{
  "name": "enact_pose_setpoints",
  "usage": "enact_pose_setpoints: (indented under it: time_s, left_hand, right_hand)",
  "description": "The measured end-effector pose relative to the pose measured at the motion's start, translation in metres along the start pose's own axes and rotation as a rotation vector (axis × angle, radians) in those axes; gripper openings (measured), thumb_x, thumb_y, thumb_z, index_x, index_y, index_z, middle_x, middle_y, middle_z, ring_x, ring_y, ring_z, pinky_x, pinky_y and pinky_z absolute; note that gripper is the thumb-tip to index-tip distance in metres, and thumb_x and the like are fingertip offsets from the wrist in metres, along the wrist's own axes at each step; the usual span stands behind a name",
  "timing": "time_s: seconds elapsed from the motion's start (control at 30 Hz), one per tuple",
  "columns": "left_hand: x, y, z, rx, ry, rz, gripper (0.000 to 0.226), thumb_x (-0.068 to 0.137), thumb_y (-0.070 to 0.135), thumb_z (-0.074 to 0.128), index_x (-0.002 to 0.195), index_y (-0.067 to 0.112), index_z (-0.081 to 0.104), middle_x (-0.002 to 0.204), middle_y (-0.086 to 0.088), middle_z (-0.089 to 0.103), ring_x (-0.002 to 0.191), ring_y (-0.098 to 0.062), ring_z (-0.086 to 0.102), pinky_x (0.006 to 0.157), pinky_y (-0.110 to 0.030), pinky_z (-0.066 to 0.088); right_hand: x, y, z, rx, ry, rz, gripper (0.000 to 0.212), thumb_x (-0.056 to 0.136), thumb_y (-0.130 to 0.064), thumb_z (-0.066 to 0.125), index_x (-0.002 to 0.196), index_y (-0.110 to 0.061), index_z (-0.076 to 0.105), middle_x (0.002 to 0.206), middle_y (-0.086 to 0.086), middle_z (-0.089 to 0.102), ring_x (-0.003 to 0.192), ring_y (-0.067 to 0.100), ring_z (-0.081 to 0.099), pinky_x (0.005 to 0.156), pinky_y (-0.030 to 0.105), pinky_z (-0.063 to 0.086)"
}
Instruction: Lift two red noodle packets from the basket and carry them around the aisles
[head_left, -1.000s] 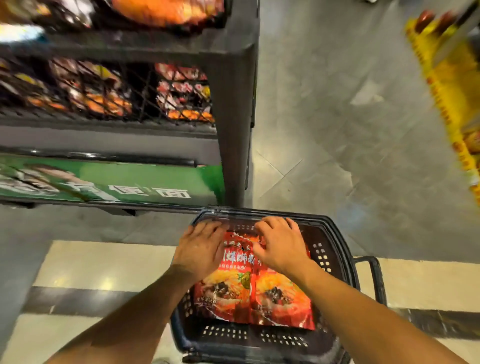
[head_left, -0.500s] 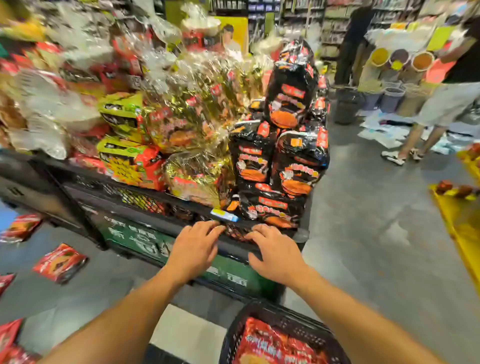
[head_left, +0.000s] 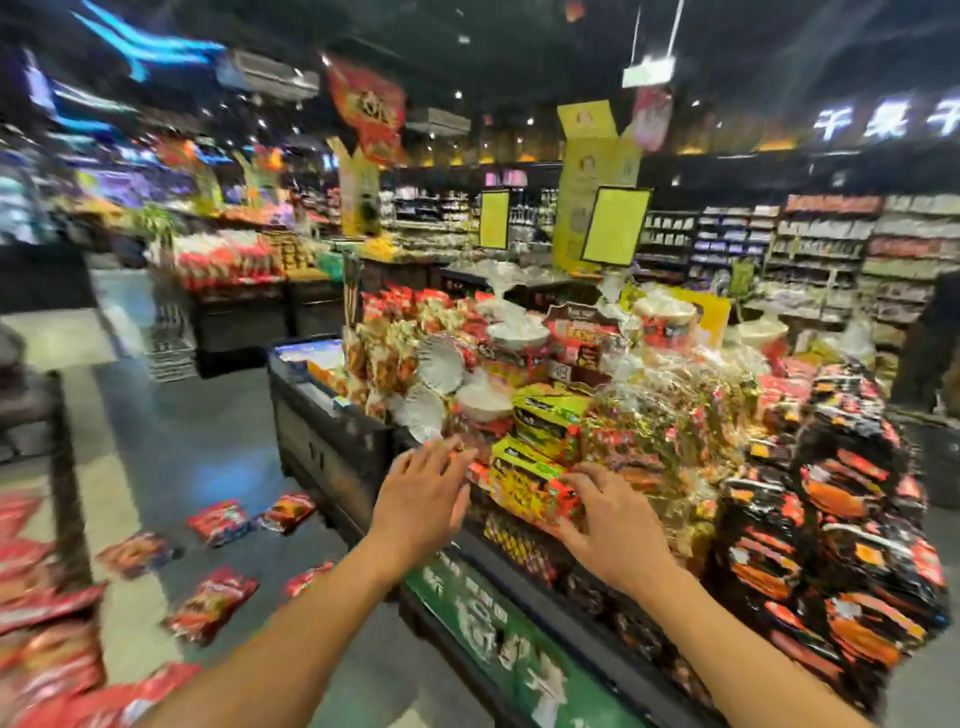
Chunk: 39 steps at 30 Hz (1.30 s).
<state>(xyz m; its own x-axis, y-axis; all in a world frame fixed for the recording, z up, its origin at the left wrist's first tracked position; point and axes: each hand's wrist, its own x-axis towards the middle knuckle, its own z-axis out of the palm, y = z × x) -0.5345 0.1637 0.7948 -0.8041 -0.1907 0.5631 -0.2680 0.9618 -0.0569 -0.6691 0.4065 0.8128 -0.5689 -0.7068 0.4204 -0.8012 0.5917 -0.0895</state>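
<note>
Both my arms reach forward over a shop display stand (head_left: 332, 457) piled with noodle packs. My left hand (head_left: 423, 499) is open, its fingers spread and straight, at the left end of a yellow-green and red multipack (head_left: 524, 480). My right hand (head_left: 610, 527) has its fingers loosely spread, touching the right end of that same multipack near its red corner. Neither hand plainly grips it. Gold foil packs (head_left: 654, 441) lie just behind it. Black and orange packs (head_left: 831, 525) are stacked to the right.
Several red packets (head_left: 221, 522) lie scattered on the grey floor at left. A green sign (head_left: 498, 623) runs along the stand's lower edge. White bowls (head_left: 441, 369) sit further back on the stand. Shelves (head_left: 821, 249) fill the far right.
My view rose from the basket with red packs to the stand top. Both hands left the packs in the basket and now reach the yellow-green multipack.
</note>
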Motion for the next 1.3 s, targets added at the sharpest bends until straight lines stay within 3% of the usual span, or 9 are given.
enact_pose_setpoints:
  time_s: [0.3, 0.4, 0.67, 0.93, 1.1, 1.3]
  left_hand:
    - [-0.098, -0.186, -0.074, 0.161, 0.000, -0.318, 0.055, 0.093, 0.047, 0.045, 0.143, 0.027, 0.055, 0.153, -0.004, 0.051, 0.143, -0.029, 0.045, 0.112, -0.052, 0.042]
    - [-0.140, -0.234, -0.088, 0.209, -0.010, -0.430, 0.055, 0.094, 0.048, 0.043, 0.144, 0.028, 0.054, 0.154, -0.004, 0.049, 0.145, -0.029, 0.044, 0.113, -0.054, 0.041]
    - [-0.214, -0.324, -0.103, 0.289, -0.080, -0.662, 0.057, 0.098, 0.051, 0.030, 0.149, 0.030, 0.047, 0.159, -0.003, 0.044, 0.150, -0.028, 0.037, 0.118, -0.053, 0.035]
    - [-0.234, -0.403, -0.073, 0.307, -0.151, -0.766, 0.056, 0.102, 0.052, 0.031, 0.154, 0.032, 0.039, 0.164, -0.001, 0.036, 0.154, -0.024, 0.028, 0.124, -0.053, 0.025]
    - [-0.241, -0.464, -0.037, 0.303, -0.238, -0.842, 0.061, 0.105, 0.055, 0.027, 0.162, 0.035, 0.022, 0.172, 0.001, 0.020, 0.160, -0.023, 0.011, 0.127, -0.052, 0.012]
    - [-0.252, -0.528, 0.006, 0.306, -0.308, -0.955, 0.059, 0.103, 0.055, 0.029, 0.159, 0.036, 0.028, 0.167, -0.001, 0.031, 0.156, -0.026, 0.025, 0.124, -0.054, 0.021]
  right_hand:
    - [0.089, -0.185, 0.032, 0.090, 0.027, -0.192, 0.069, 0.081, -0.059, 0.041, 0.138, -0.024, 0.059, 0.142, 0.001, 0.056, 0.127, 0.026, 0.056, 0.098, 0.047, 0.053]
    - [0.109, -0.240, 0.054, 0.162, 0.032, -0.267, 0.066, 0.081, -0.058, 0.043, 0.136, -0.024, 0.061, 0.137, 0.000, 0.058, 0.123, 0.026, 0.058, 0.093, 0.045, 0.055]
    - [0.157, -0.367, 0.107, 0.234, -0.006, -0.449, 0.057, 0.086, -0.051, 0.061, 0.138, -0.026, 0.059, 0.143, -0.004, 0.055, 0.124, 0.020, 0.058, 0.095, 0.040, 0.054]
    - [0.225, -0.457, 0.182, 0.313, -0.073, -0.569, 0.055, 0.088, -0.048, 0.064, 0.139, -0.027, 0.058, 0.143, -0.004, 0.056, 0.127, 0.019, 0.058, 0.098, 0.040, 0.053]
    - [0.281, -0.507, 0.246, 0.335, -0.170, -0.641, 0.060, 0.088, -0.051, 0.060, 0.143, -0.025, 0.054, 0.147, -0.002, 0.052, 0.132, 0.023, 0.054, 0.103, 0.044, 0.049]
    - [0.338, -0.554, 0.329, 0.321, -0.275, -0.708, 0.066, 0.087, -0.052, 0.063, 0.144, -0.020, 0.054, 0.145, 0.003, 0.054, 0.130, 0.027, 0.055, 0.104, 0.048, 0.050]
